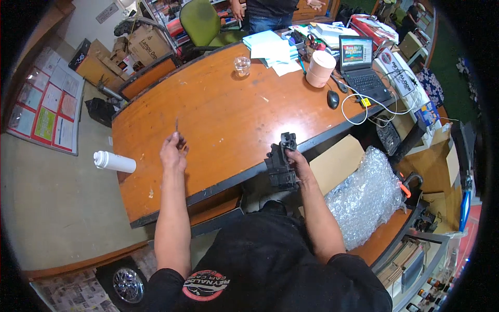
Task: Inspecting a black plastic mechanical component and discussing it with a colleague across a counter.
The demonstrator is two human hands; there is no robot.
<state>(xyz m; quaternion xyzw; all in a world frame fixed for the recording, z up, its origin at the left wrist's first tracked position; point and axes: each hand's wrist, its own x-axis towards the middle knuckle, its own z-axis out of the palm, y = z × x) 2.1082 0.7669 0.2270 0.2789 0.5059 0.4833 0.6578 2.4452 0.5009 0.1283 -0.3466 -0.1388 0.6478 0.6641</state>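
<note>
My right hand grips a black plastic part, an irregular moulded piece with a blocky lower end and a knobbly top. It is held up just past the front edge of the wooden table. Over the table's left side is my left hand, its fingers curled and pinched. From its fingertips a thin, dark, rod-like piece points away from me; its kind is too small to make out. Left of that hand, a white bottle lies or leans at the table's edge.
Toward the back are a glass of water and papers. A pink canister, mouse and laptop with loose cables sit at the right. Bubble wrap fills my right side. Beyond the table stands a person.
</note>
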